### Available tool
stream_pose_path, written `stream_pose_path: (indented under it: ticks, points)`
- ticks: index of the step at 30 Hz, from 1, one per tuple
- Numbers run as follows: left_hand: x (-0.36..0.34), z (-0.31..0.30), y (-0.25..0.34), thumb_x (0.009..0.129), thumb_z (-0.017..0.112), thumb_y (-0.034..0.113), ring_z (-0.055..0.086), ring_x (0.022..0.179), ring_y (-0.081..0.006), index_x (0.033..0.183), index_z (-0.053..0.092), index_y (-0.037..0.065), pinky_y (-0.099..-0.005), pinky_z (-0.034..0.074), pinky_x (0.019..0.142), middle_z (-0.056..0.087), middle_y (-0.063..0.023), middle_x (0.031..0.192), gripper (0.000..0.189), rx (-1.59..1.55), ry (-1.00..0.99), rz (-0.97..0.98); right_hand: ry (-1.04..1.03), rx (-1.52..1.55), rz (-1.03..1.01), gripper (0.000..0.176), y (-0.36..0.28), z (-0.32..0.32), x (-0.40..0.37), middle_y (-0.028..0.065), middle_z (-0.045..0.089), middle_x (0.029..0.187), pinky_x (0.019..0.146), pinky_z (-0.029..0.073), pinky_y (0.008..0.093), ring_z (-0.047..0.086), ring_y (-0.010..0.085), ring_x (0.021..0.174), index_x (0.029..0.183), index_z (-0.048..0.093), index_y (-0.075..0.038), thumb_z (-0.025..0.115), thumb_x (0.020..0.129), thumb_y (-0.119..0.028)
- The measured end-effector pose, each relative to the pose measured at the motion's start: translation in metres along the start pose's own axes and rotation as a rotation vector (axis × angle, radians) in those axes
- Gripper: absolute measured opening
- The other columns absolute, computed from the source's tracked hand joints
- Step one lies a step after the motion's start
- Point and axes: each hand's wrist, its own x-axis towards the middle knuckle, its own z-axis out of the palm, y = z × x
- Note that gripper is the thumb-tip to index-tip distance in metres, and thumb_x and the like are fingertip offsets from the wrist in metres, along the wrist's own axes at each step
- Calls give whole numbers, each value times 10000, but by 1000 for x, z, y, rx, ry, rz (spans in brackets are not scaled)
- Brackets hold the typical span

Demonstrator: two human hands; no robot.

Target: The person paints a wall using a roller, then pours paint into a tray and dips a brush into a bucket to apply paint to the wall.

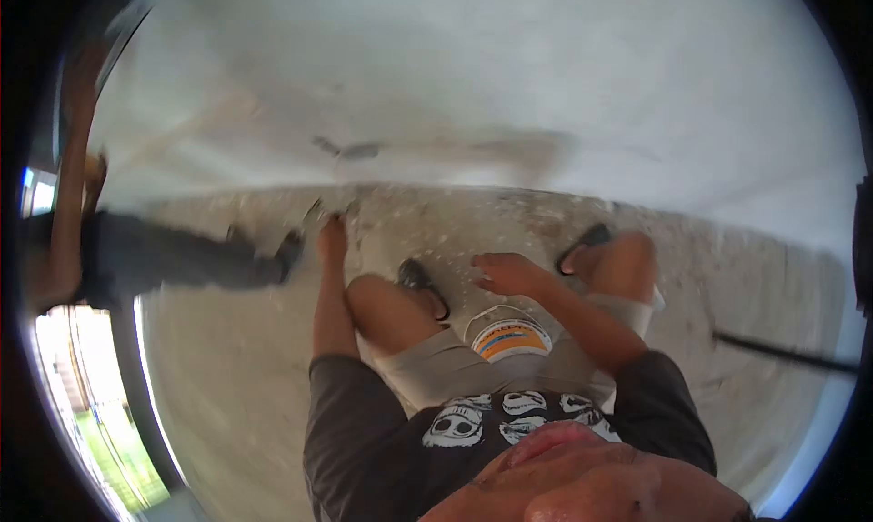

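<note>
My left hand [333, 238] reaches down toward the foot of the pale wall [455, 85], its fingers closed. A small dark shape shows at its fingertips, too blurred to name. My right hand [506, 274] hangs above the floor between my knees, fingers stretched out, with nothing I can make out in it. Below it, between my thighs, is a white bucket [512, 342] with an orange and blue label. My knees are bent and spread, and dark shoes [420, 286] are on my feet.
At the left stands another person [173, 254] in dark trousers, an arm raised by the wall. A black pole [782, 351] juts in from the right. The rough floor [236, 386] has white specks. A bright opening [100, 404] lies at the lower left.
</note>
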Motion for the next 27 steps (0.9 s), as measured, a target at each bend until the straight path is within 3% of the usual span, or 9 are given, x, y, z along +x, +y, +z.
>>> stream_pose_path:
  ticks: [7,9,10,13,17,19,21,23,27]
  points:
    - [32,-10,17,941,462,310,573,1025,-427,1200,539,9,-489,466,845,595,-255,1118,405,-328,-237,104,4,-107,182,421,10,-7,-19,206,627,991,799,482,490,605,389,950,1064,537,-13,600,811,-343]
    - [20,-39,41,942,478,300,624,931,-384,1201,529,-16,-454,513,718,612,-233,1104,412,-254,-435,90,31,-80,188,470,9,-13,-30,212,623,1020,803,480,492,600,393,968,1094,529,-7,595,821,-383]
    - [-5,-72,83,953,484,329,632,682,-270,1117,552,-12,-371,492,514,639,-163,916,384,-373,-453,49,19,-61,168,519,7,-13,-35,218,619,1048,807,478,494,595,397,985,1124,520,-1,591,831,-424]
    - [-60,-121,170,971,456,382,511,507,-136,1006,556,24,-296,407,408,556,-61,727,374,-531,-553,157,38,110,184,602,-13,-22,-63,241,598,1062,814,472,441,584,368,1001,1247,444,-2,518,900,-489]
    - [-146,-136,273,984,372,469,437,464,-96,985,540,44,-254,372,419,471,7,641,457,-994,-599,177,116,573,274,678,-48,-29,-104,199,594,1105,839,467,393,586,297,1016,1328,380,-4,494,912,-528]
    - [-198,-137,317,985,341,478,569,694,-163,1092,541,6,-300,477,622,569,-79,836,523,-1192,-585,270,478,953,175,657,-68,-22,-127,156,589,1114,848,459,349,580,231,1018,1339,386,-15,509,919,-505]
    - [-241,-118,356,984,327,467,531,1065,-272,1211,509,-29,-394,416,924,520,-195,1183,575,-1087,-27,960,729,964,137,604,-79,-15,-152,136,593,1098,838,462,326,575,202,1015,1320,408,-23,519,927,-468]
    - [-288,-160,391,979,305,473,374,1264,-327,1297,443,-42,-447,250,1071,347,-233,1394,621,-964,-73,1065,1042,1037,30,464,-79,-10,-178,99,611,1030,769,481,290,593,163,937,1243,467,-41,539,939,-384]
    - [-295,-169,397,974,318,493,434,1204,-325,1317,413,-26,-454,301,1030,415,-216,1350,629,-995,53,1117,1297,1494,223,198,-75,-14,-262,22,561,710,480,457,275,547,135,527,976,515,-85,566,936,-272]
